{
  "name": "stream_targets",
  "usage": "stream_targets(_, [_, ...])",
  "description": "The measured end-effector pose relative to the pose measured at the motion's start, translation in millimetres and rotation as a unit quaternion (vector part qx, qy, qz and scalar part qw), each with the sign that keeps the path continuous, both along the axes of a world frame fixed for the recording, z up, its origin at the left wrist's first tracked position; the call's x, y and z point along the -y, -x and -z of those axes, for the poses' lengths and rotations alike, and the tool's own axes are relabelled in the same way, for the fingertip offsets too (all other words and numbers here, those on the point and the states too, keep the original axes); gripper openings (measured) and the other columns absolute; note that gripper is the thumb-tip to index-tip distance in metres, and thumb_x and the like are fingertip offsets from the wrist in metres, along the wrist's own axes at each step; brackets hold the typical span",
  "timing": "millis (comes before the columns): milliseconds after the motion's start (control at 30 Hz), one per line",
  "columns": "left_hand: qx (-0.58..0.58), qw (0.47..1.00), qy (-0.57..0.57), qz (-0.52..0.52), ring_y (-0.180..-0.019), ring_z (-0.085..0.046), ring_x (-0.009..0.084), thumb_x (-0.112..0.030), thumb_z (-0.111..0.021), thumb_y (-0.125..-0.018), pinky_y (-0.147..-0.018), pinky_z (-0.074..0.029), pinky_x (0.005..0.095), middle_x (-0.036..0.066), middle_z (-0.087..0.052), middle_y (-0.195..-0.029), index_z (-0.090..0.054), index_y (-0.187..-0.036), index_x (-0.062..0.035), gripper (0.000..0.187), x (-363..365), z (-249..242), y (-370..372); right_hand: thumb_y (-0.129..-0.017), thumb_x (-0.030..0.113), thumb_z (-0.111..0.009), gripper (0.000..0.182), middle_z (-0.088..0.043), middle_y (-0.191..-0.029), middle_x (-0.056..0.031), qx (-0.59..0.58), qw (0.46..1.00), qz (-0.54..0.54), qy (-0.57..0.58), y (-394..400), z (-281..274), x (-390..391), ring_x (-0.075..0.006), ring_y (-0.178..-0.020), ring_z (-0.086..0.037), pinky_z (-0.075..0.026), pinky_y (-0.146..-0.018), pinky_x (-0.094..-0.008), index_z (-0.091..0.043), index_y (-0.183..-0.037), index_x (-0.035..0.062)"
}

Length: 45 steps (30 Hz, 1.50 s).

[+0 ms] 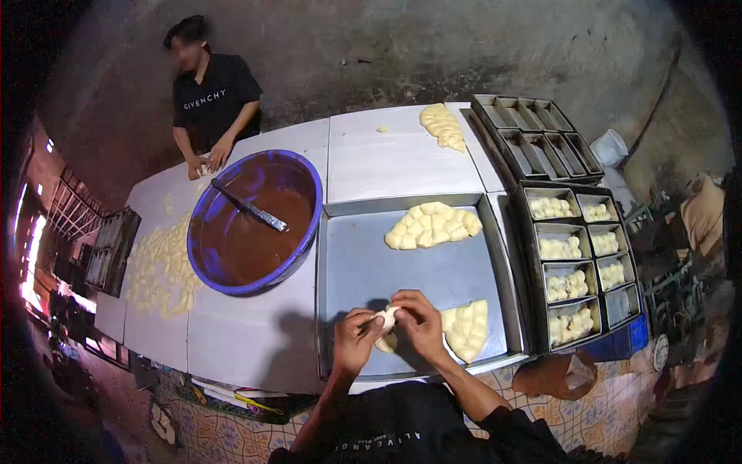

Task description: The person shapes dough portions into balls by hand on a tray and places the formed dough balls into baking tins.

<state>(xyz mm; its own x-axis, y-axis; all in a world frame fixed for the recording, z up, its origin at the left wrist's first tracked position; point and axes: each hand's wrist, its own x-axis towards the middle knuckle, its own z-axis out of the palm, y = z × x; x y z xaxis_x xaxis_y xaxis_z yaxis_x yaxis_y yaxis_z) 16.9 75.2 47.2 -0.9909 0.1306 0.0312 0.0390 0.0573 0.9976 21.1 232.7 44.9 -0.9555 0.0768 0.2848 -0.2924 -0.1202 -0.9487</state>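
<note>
Between the fingertips of both hands is a small pale dough piece, held over the near part of a large metal tray (352,267). My left hand (357,338) pinches its left side, and my right hand (417,321) pinches its right side. Just below the fingers another dough piece (386,343) lies in the tray. A wedge-shaped cluster of dough pieces (467,331) sits right of my right hand. Farther back in the tray is a second dough cluster (433,226).
A blue tub of brown filling (255,224) with a spatula stands left of the tray. Many dough pieces (164,263) cover the left table. Right are loaf tins with dough (566,282) and bare tins (533,116). A co-worker (212,100) handles dough behind the table.
</note>
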Motion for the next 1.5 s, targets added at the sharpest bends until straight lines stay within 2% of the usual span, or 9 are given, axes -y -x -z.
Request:
stream_targets(367, [-0.004,0.998,0.01,0.063,-0.089,-0.06,0.0131,-0.002,-0.066,-0.086,-0.078,-0.051,0.0264,0.006,-0.059,-0.085,-0.052,-0.11,0.0012,0.027,-4,11,-17,-0.091,0.018,-0.063,0.042,-0.059,-0.107,-0.0107,0.102,0.975,-0.022,-0.197,-22,6,-7,-0.0175,-0.09,-0.055,-0.048,-0.069,-0.0282,-0.054,-0.13,0.0055])
stream_targets(500, [0.007,0.965,-0.218,0.143,-0.1,-0.058,0.0188,0.012,-0.06,-0.078,-0.082,-0.053,0.0283,0.011,-0.044,-0.113,-0.041,-0.124,-0.0023,0.052,-7,4,-28,-0.094,0.026,-0.058,0.054,-0.059,-0.116,-0.0064,0.336,0.845,-0.411,0.067,-14,12,-31,-0.0145,-0.094,-0.057,-0.051,-0.072,-0.0287,-0.04,-0.141,0.0087])
stream_targets(567, [-0.258,0.932,0.238,0.095,-0.105,-0.056,0.025,0.005,-0.063,-0.077,-0.095,-0.047,0.0355,0.012,-0.041,-0.118,-0.038,-0.129,-0.0046,0.058,1,-6,-23,-0.088,0.015,-0.062,0.054,-0.063,-0.112,-0.0123,0.175,0.932,-0.307,-0.083,-1,30,-31,-0.0219,-0.088,-0.064,-0.052,-0.076,-0.0328,-0.043,-0.138,0.0069])
stream_targets(667, [-0.286,0.877,0.386,0.028,-0.122,-0.042,0.0213,-0.007,-0.064,-0.077,-0.091,-0.045,0.0328,0.01,-0.046,-0.121,-0.051,-0.121,-0.0023,0.046,12,2,-15,-0.079,0.003,-0.059,0.047,-0.065,-0.108,-0.0167,0.045,0.962,-0.078,-0.259,34,31,-37,-0.023,-0.091,-0.064,-0.051,-0.08,-0.0327,-0.056,-0.126,0.0035])
stream_targets(733, [-0.004,0.979,-0.166,-0.116,-0.108,-0.054,0.0214,-0.008,-0.065,-0.08,-0.088,-0.046,0.033,0.009,-0.054,-0.113,-0.056,-0.112,-0.0022,0.034,9,6,-8,-0.075,0.0,-0.054,0.045,-0.067,-0.103,-0.017,0.121,0.95,-0.057,-0.282,60,46,-44,-0.0195,-0.086,-0.064,-0.05,-0.078,-0.03,-0.062,-0.12,0.0028])
stream_targets(833, [-0.043,0.961,-0.24,-0.128,-0.094,-0.06,0.0205,-0.011,-0.066,-0.083,-0.086,-0.047,0.0331,0.008,-0.059,-0.104,-0.056,-0.11,-0.0024,0.031,42,42,-7,-0.075,-0.003,-0.053,0.047,-0.067,-0.108,-0.018,0.231,0.937,-0.146,-0.219,68,75,-63,-0.021,-0.09,-0.065,-0.051,-0.079,-0.0291,-0.061,-0.121,0.0014])
stream_targets(1167, [0.008,0.989,-0.028,-0.142,-0.084,-0.058,0.0163,-0.012,-0.062,-0.084,-0.077,-0.048,0.0319,0.007,-0.062,-0.088,-0.064,-0.092,-0.0015,0.014,35,25,-25,-0.084,0.011,-0.061,0.025,-0.056,-0.097,-0.023,-0.064,0.82,-0.116,-0.557,10,83,29,-0.0412,-0.09,-0.054,-0.048,-0.076,-0.0418,-0.061,-0.106,0.0013])
stream_targets(1233, [-0.014,0.982,0.147,-0.116,-0.087,-0.058,0.0156,-0.012,-0.062,-0.085,-0.082,-0.047,0.0312,0.007,-0.063,-0.09,-0.063,-0.094,-0.0008,0.014,46,45,-19,-0.081,0.01,-0.064,0.026,-0.056,-0.094,-0.02,-0.002,0.839,-0.199,-0.506,21,79,39,-0.0377,-0.094,-0.052,-0.049,-0.076,-0.04,-0.061,-0.106,0.0018])
stream_targets(1500, [-0.047,0.96,-0.208,-0.183,-0.101,-0.058,0.0189,-0.011,-0.056,-0.09,-0.093,-0.043,0.0326,0.009,-0.064,-0.103,-0.063,-0.104,0.0039,0.022,33,-14,-18,-0.085,0.014,-0.07,0.024,-0.05,-0.113,-0.007,0.007,0.957,-0.266,-0.116,25,-51,25,-0.0171,-0.098,-0.052,-0.044,-0.079,-0.0288,-0.066,-0.108,0.0043])
